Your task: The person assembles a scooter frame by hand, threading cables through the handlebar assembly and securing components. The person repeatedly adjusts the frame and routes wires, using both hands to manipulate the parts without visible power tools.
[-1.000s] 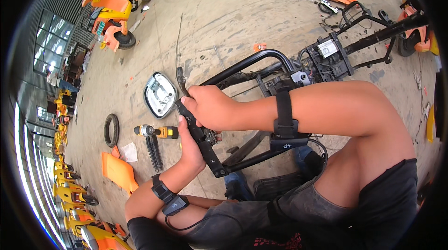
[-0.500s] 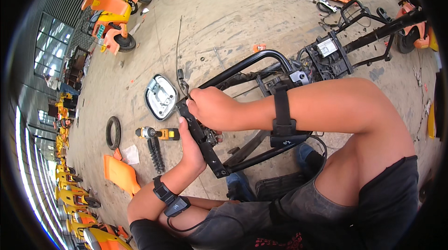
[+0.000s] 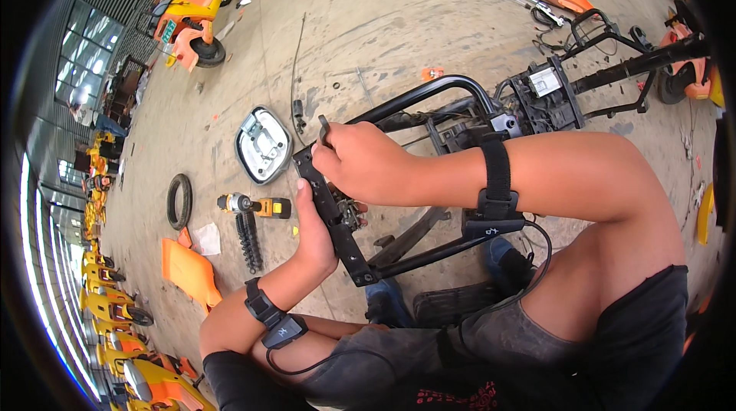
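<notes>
A black tubular scooter frame (image 3: 424, 90) lies across in front of me, its flat drilled end bar (image 3: 349, 254) nearest my left side. My left hand (image 3: 316, 236) is wrapped round this bar, thumb along its near face and fingertips showing behind it. At the bar's upper end my right hand (image 3: 359, 159) is closed in a fist. A short, flat, dark metal piece (image 3: 324, 129) pokes out of the top of that fist; the rest of it is hidden, so its kind cannot be told. Small metal fittings (image 3: 351, 214) sit behind the bar.
On the floor to the left lie a white-and-black shell (image 3: 263, 146), a yellow-black power tool (image 3: 257, 205), a dark spring shock absorber (image 3: 249, 242), a tyre (image 3: 179, 202) and an orange panel (image 3: 188, 270). A thin cable (image 3: 297, 66) lies beyond. Yellow scooters (image 3: 188, 16) line the left.
My right fist has shifted slightly up and turned, and the dark metal piece now shows above it. My left hand keeps its grip on the bar. The whole view has shifted a little.
</notes>
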Action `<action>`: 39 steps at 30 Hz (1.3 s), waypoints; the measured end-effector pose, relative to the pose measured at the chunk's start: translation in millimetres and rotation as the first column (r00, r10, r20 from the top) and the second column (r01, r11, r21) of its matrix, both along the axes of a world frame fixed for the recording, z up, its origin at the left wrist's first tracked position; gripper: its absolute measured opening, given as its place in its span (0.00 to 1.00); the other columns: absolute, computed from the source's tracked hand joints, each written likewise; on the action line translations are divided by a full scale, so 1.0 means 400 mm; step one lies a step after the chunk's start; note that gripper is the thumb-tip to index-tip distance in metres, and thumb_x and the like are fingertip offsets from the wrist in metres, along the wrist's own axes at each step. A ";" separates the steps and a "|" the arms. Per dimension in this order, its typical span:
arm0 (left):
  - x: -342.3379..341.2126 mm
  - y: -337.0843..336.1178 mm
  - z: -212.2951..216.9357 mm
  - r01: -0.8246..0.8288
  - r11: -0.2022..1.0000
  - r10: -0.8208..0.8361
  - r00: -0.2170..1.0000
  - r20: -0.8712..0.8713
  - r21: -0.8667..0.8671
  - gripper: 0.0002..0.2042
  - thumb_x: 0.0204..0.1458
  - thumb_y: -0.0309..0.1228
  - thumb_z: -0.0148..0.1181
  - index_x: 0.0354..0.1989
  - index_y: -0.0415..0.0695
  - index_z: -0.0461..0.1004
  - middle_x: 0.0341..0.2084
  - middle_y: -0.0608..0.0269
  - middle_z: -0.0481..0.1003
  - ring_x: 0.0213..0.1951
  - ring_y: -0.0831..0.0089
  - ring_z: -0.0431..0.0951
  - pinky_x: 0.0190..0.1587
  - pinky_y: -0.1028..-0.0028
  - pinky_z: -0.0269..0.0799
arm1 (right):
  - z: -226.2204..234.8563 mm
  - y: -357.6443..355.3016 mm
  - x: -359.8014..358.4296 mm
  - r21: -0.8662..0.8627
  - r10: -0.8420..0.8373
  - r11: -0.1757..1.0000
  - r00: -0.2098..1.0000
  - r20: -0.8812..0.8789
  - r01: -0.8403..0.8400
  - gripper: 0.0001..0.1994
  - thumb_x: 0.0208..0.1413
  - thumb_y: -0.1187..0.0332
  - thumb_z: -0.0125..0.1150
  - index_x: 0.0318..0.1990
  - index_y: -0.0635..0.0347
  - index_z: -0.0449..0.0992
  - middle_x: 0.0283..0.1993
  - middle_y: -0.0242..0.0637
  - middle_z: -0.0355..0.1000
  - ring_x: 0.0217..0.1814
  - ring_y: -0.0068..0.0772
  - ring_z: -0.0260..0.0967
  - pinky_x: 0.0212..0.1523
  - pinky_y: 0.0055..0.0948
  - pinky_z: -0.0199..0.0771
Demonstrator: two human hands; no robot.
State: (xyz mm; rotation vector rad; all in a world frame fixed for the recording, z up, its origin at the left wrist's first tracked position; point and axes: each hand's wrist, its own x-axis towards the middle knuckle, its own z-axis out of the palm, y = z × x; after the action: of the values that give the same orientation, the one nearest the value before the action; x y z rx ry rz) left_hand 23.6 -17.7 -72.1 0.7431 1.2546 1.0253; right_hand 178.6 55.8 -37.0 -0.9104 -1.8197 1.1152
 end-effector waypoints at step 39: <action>-0.008 -0.004 -0.004 -0.049 0.997 0.050 0.999 0.013 -0.067 0.38 0.61 0.68 0.33 0.51 0.41 0.70 0.41 0.55 0.77 0.41 0.65 0.79 0.45 0.68 0.77 | -0.088 -0.073 0.075 0.459 0.502 0.705 0.838 0.214 -0.540 0.08 0.57 0.69 0.61 0.39 0.60 0.69 0.31 0.46 0.73 0.38 0.53 0.73 0.38 0.46 0.73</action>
State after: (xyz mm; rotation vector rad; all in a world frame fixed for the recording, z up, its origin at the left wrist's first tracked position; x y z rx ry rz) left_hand 20.2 -19.4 -73.7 0.6549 1.2939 1.0222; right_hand 208.5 26.7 -72.1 -0.1089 -2.3601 0.8423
